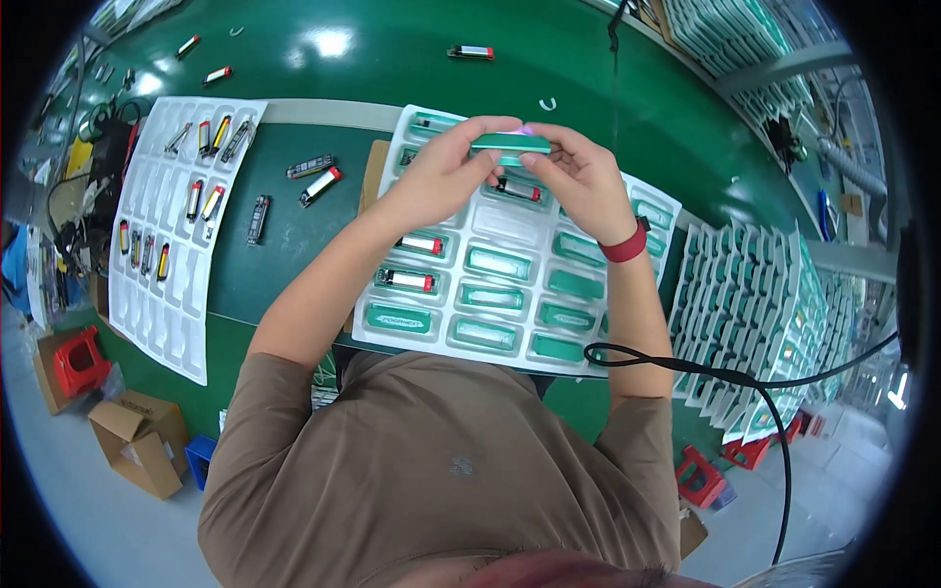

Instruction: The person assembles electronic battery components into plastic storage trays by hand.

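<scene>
Head view: green shell (511,143) is up between both hands over the white tray (502,227), long axis roughly left-right, about square to the line out from the torso. Left hand (443,176) has its left end, thumb and fingers closed in a pinch; right hand (594,186) has the right end, thumb on the near side, index on the far side. Neither hand is nearer, both touch it. White module with a red end (520,190) lies just toward the torso from the shell, in the tray, long axis near parallel, right end slightly nearer the torso. Can't tell if fingertips touch it.
</scene>
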A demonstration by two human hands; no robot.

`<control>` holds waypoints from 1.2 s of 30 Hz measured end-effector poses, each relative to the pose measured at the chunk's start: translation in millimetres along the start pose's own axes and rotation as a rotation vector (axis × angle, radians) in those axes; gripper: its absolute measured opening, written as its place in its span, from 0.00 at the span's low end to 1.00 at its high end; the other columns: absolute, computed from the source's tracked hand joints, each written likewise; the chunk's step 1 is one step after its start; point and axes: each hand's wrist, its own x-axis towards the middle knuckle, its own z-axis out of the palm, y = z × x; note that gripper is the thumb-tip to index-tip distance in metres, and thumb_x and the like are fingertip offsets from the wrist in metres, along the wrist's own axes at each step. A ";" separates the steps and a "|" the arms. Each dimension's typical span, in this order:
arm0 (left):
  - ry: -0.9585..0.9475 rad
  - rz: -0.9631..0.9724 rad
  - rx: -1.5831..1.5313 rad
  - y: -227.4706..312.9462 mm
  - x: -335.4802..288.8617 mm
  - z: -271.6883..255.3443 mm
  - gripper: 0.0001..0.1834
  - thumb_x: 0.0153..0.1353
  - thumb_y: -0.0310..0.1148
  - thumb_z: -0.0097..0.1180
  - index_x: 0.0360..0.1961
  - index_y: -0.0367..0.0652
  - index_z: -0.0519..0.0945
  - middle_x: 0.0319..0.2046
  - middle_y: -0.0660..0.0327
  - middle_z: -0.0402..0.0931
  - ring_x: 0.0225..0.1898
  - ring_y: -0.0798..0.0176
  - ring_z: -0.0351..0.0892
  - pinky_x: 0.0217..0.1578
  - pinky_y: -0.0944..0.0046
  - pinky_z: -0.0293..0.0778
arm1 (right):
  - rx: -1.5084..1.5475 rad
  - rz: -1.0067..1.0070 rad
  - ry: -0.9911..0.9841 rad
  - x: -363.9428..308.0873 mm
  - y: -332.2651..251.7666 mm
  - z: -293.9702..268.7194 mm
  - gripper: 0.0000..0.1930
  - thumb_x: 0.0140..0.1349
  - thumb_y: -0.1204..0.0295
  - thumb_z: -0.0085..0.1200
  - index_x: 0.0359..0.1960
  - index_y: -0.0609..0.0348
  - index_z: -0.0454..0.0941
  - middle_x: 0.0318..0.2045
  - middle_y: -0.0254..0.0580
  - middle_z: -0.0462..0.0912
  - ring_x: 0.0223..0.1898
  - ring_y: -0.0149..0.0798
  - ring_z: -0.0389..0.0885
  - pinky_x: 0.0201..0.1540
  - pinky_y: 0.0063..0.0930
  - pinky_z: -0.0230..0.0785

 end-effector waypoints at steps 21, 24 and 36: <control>0.094 0.375 0.673 37.2 -23.1 21.9 0.19 0.61 0.23 0.59 0.54 0.47 0.84 0.53 0.54 0.79 0.52 0.51 0.81 0.48 0.57 0.78 | -0.027 -0.216 0.299 -55.8 13.1 19.1 0.13 0.60 0.79 0.62 0.47 0.61 0.83 0.29 0.41 0.84 0.27 0.39 0.81 0.35 0.28 0.75; -0.131 0.479 0.877 22.0 -42.1 21.4 0.12 0.61 0.28 0.63 0.46 0.47 0.85 0.48 0.57 0.77 0.53 0.52 0.77 0.51 0.53 0.74 | -0.718 -0.202 0.081 -71.9 40.9 11.7 0.08 0.59 0.73 0.62 0.40 0.57 0.85 0.35 0.45 0.82 0.32 0.47 0.80 0.38 0.37 0.73; -0.172 0.041 0.569 19.1 -36.9 4.5 0.14 0.67 0.32 0.63 0.50 0.40 0.75 0.44 0.53 0.82 0.36 0.56 0.82 0.38 0.58 0.76 | -0.936 -0.669 0.242 160.9 110.2 -26.2 0.10 0.63 0.71 0.57 0.45 0.53 0.85 0.45 0.46 0.84 0.49 0.52 0.82 0.54 0.46 0.75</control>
